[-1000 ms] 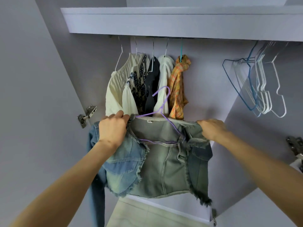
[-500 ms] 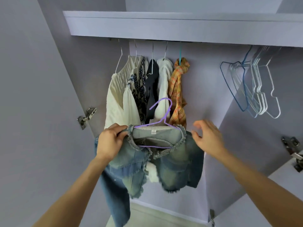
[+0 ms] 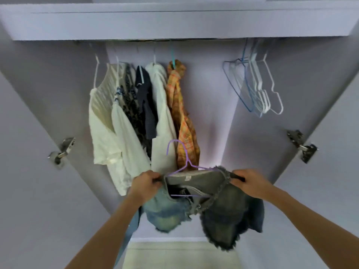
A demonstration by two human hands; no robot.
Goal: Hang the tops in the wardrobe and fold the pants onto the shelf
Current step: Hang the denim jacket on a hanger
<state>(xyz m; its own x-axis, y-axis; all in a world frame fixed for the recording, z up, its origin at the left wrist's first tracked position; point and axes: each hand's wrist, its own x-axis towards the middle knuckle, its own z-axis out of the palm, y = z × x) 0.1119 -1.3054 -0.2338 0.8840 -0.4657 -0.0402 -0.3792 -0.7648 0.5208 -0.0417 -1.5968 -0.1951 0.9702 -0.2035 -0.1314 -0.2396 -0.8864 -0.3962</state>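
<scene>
Denim jacket [image 3: 196, 202] on purple hanger [image 3: 183, 162], held below and in front of the wardrobe rail [image 3: 155, 40]. Hanger hook upright, well below the rail, its open side turned toward the left hand's side; rail directly above and farther in. Long axis of the hanger running left to right, roughly parallel to the rail, shoulders of the jacket spread along it and front panels hanging down loose.

Left hand [image 3: 145, 184] curled tight around the left shoulder of the jacket; right hand [image 3: 250, 181] curled likewise around the right shoulder. Whether each grip also encloses the hanger wire under the cloth cannot be told. Both hands level and about equally far beneath the rail, neither clearly nearer.

Hung tops [image 3: 139, 113] filling the rail's left stretch, the orange plaid shirt [image 3: 181, 113] last in that row and just behind the purple hook. Empty hangers [image 3: 256, 84] bunched toward the rail's right end. Bare length of rail between plaid shirt and empty hangers: judged the likely landing place, calling for a lift upward and inward with the hook kept upright.

Risk, as a judgement: hook snagging the plaid shirt on the way up.
</scene>
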